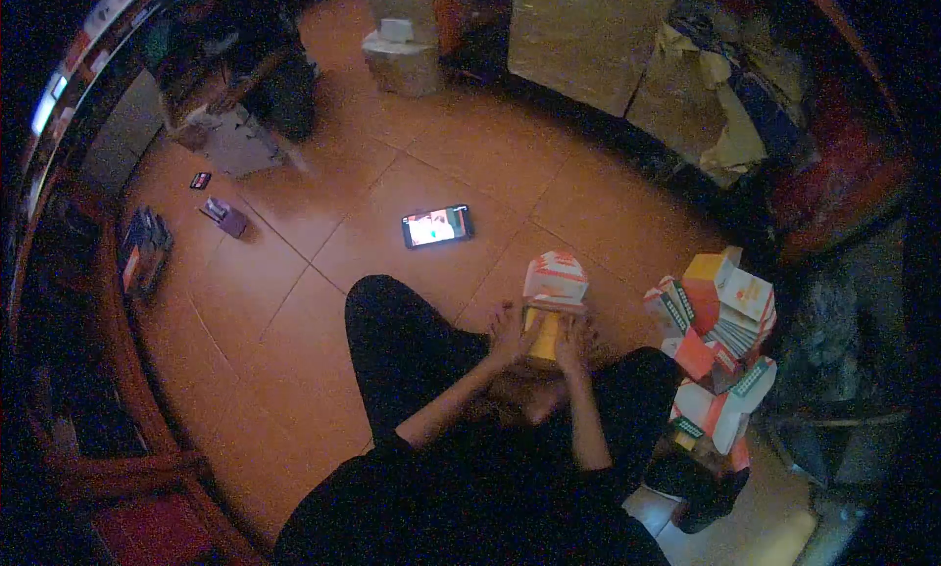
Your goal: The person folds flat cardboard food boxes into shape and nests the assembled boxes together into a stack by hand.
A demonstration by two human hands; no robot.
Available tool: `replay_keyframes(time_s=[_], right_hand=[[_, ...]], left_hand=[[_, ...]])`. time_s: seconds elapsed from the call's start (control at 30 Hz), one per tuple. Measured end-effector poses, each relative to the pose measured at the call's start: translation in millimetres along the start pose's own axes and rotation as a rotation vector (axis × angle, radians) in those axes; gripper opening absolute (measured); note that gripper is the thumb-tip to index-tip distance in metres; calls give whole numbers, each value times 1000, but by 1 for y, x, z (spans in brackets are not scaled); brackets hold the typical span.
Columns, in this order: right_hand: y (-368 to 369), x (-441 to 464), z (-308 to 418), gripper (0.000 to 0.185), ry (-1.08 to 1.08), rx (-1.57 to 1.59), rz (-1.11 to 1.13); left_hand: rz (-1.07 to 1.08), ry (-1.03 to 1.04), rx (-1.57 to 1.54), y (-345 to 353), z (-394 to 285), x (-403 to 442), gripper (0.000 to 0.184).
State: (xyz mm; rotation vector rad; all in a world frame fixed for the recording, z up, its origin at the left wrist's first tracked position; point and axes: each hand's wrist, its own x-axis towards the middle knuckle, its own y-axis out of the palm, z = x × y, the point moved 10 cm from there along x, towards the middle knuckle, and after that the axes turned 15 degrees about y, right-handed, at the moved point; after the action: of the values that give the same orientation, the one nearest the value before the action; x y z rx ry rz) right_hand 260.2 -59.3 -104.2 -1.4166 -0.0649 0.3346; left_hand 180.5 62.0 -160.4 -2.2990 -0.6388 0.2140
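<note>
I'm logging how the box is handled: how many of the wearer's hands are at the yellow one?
2: the left hand at the left edge of the yellow box, the right hand at its right edge. Neither is hidden.

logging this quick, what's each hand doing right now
Left hand: on the box, left side; grip unclear.
Right hand: on its right side; grip unclear.

Dim, grainy, glaring phone screen, dark corners, fisheye-curved edges
</note>
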Motion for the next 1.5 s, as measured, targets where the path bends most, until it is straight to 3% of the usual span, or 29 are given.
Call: replay_keyframes(time_s=[0.03, 0.2, 0.23, 0.3, 0.4, 0.43, 0.5, 0.57, 0.67, 0.73, 0.8, 0.9, 0.97, 1.03, 1.07, 1.17, 1.3, 1.4, 1.43, 1.47, 1.5], right_hand=[[15, -1, -8, 63, 127, 59, 246], [82, 23, -29, 65, 174, 729, 326], [89, 22, -40, 66, 204, 808, 315], [65, 21, -48, 61, 200, 752, 61], [-6, 10, -64, 51, 193, 603, -218], [-46, 5, -71, 44, 279, 478, -304], [-120, -9, -80, 44, 129, 325, -759], [-139, 4, -119, 46, 328, 196, -772], [-149, 21, -164, 50, 411, 19, -759], [-123, 47, -196, 45, 370, -13, -574], [-122, 52, -205, 46, 333, -55, -529], [-117, 59, -218, 46, 311, -76, -476], [-117, 61, -227, 45, 318, -51, -468], [-153, 38, -217, 47, 159, 112, -759], [-166, 32, -207, 47, 142, 122, -755], [-179, 18, -203, 45, 271, 1072, -302], [-172, 19, -167, 42, 150, 1318, -56], [-134, -1, -119, 55, 89, 1489, 259], [-124, -9, -99, 54, 59, 1534, 346], [-104, -13, -87, 49, 161, 1606, 400], [-82, -12, -78, 48, 118, 1597, 469]], left_hand=[[-10, 0, 16, 1, 3, -1, 68], [96, 62, -146, -13, -29, -4, 72], [-85, 140, 94, -33, -38, -6, 70], [-254, 252, 296, -56, -65, -17, 67], [-136, 367, -18, -63, -101, -26, 63], [-84, 403, 107, -49, -105, -37, 62], [-39, 438, 238, -42, -108, -46, 61], [45, 709, 330, -35, -131, -55, 59], [-8, 682, 343, -34, -128, -36, 61], [25, 614, 398, -31, -124, -27, 59], [44, 534, 455, -36, -119, -18, 57], [-53, 589, 493, -48, -119, -17, 59], [130, 501, 555, -20, -93, -8, 56], [64, 514, 422, -25, -97, -8, 54], [12, 553, 278, -30, -101, -10, 52], [116, 476, 53, -48, -110, -10, 53], [-82, 549, -225, -61, -115, -14, 52], [-131, 397, -518, -77, -114, -14, 52], [10, 395, -608, -75, -119, -16, 55], [153, 390, -696, -72, -129, -22, 57], [151, 388, -696, -79, -139, -28, 57]])
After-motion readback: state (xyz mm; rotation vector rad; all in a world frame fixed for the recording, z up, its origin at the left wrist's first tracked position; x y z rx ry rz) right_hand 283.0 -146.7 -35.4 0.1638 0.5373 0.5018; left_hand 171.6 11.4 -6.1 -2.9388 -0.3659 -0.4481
